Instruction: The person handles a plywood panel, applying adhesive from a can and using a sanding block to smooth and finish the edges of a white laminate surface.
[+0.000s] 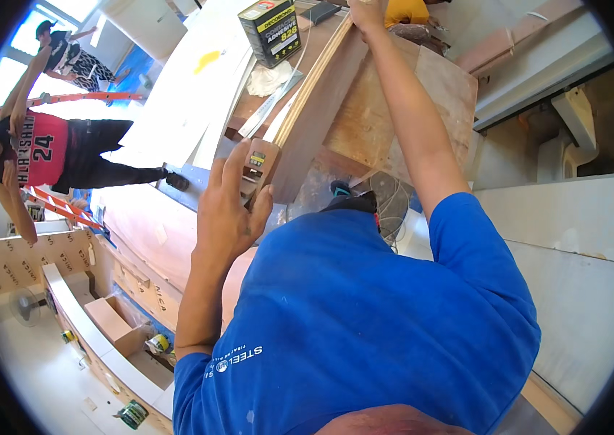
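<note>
Touching a wooden block (pixel 267 151), the left hand (pixel 231 214) is half-spread; the right hand (pixel 368 13) meets a board (pixel 321 112), its cropped grip unclear.

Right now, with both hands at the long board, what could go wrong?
The right hand is at the far end of the board; if it slips, the board might shift.
The left hand is at the wooden tool at the near end and could get scraped.
The adhesive can stands left of the board; a jolt might topple it.
</note>
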The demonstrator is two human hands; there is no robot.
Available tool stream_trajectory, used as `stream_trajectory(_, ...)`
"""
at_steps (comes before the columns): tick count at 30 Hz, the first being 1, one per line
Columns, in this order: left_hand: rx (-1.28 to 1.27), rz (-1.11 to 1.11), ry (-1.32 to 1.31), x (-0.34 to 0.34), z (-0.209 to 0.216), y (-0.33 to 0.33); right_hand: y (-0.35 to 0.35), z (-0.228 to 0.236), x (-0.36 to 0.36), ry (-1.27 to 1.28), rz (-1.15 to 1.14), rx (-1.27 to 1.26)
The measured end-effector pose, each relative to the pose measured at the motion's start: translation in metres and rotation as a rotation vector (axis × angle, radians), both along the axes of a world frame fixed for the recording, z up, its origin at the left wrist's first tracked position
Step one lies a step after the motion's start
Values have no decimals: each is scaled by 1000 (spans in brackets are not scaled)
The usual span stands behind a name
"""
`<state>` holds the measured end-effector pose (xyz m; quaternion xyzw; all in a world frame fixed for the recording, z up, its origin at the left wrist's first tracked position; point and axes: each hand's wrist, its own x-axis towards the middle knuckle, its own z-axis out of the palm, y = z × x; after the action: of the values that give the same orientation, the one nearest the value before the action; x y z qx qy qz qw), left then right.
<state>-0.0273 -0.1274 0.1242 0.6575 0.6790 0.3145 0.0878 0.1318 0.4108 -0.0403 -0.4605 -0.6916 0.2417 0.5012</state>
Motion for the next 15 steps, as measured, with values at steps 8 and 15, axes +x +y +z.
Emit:
stream_trajectory(8, -30, -35, 79, -1, -6, 23, -37, -1, -30, 374, -3, 32)
stream_trajectory(15, -8, -29, 47, 4, -10, 62, -53, 8, -42, 473, 9, -43)
